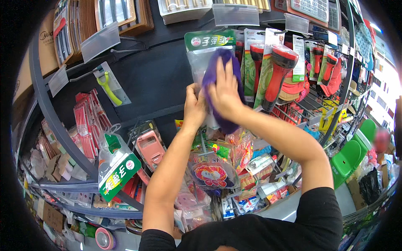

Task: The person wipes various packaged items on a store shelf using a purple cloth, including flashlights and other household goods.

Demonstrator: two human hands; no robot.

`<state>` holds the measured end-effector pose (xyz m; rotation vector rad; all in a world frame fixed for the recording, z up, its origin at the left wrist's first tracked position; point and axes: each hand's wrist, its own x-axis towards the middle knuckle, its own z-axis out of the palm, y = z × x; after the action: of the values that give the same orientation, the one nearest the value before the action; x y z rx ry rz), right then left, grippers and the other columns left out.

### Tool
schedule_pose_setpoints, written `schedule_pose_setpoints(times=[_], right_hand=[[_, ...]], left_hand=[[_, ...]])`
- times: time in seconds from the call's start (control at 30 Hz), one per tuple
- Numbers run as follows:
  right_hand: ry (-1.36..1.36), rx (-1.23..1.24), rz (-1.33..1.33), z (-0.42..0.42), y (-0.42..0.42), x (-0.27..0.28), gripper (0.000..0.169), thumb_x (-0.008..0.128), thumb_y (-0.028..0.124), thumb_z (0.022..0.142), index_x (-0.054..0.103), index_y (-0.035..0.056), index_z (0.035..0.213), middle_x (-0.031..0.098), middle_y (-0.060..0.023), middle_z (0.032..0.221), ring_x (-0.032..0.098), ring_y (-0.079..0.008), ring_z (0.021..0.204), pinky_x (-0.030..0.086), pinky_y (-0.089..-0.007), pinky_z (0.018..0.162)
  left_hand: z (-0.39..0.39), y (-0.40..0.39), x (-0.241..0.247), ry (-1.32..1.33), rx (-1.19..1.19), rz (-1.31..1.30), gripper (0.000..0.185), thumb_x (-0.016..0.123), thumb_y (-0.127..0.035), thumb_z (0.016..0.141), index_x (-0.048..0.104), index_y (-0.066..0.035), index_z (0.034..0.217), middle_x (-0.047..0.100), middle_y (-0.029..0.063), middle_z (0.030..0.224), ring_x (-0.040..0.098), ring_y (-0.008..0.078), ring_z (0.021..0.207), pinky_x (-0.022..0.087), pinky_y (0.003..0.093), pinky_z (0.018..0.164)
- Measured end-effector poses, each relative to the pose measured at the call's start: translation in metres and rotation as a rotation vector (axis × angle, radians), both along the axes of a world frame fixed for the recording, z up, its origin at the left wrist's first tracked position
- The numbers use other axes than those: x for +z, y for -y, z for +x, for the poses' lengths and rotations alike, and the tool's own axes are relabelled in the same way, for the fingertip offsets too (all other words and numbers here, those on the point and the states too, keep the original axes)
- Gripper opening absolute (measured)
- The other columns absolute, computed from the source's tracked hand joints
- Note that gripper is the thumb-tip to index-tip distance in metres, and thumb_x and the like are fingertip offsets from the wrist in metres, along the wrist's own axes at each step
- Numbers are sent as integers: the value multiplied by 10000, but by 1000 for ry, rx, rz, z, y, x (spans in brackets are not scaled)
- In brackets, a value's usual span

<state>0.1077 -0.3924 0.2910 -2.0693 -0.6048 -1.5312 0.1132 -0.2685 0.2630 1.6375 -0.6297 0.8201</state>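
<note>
In front of the dark back panel hangs or is held a clear plastic package (196,64) with a green printed header. My left hand (194,106) grips its lower left edge, with the thumb near the cloth. A purple cloth (230,125) lies over the package's right side, partly blurred. Spread across that cloth, my right hand (226,91) presses it against the plastic. The cloth and both hands hide most of the package's contents.
Red-and-black flashlights (278,73) on cards hang close to the right. A green peeler (108,89) hangs at left, above a similar green-header bag (117,169) on the rack post (59,116). Balloon packs (212,172) hang below my hands. Green chairs (348,157) stand at right.
</note>
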Motion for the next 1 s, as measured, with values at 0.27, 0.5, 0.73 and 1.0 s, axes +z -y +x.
schedule_pose_setpoints(times=[0.27,0.5,0.73,1.0], right_hand=[[-811,217,-492,-52,58,-39,501,640,185,811,427,-86,1175,429,-313,1173,485,-453,1087,426,-434,922],[-12,271,-408,-79,69,4,478,699,137,759,479,-10,1158,493,-246,1141,501,-411,1058,428,-420,915],[255,-138,-709,-35,35,41,741,684,445,703,474,22,1275,306,-191,1439,536,-324,939,436,-380,844],[-29,-82,-1312,-33,60,-19,289,540,188,753,640,-5,943,535,-148,1173,513,-285,1063,412,-354,914]], left_hand=[[10,11,3,-71,-86,-51,412,605,-339,899,522,35,1051,584,165,1034,563,225,966,441,335,847],[-8,-12,3,-10,89,-41,263,592,-236,888,599,-17,1032,553,139,1023,549,218,930,439,329,836],[12,-8,-6,-116,-40,-70,522,695,-91,778,409,36,1196,555,154,997,586,182,863,505,303,744],[18,-11,-25,-124,141,228,680,750,-131,697,407,-9,1272,505,154,1138,561,218,949,485,324,821]])
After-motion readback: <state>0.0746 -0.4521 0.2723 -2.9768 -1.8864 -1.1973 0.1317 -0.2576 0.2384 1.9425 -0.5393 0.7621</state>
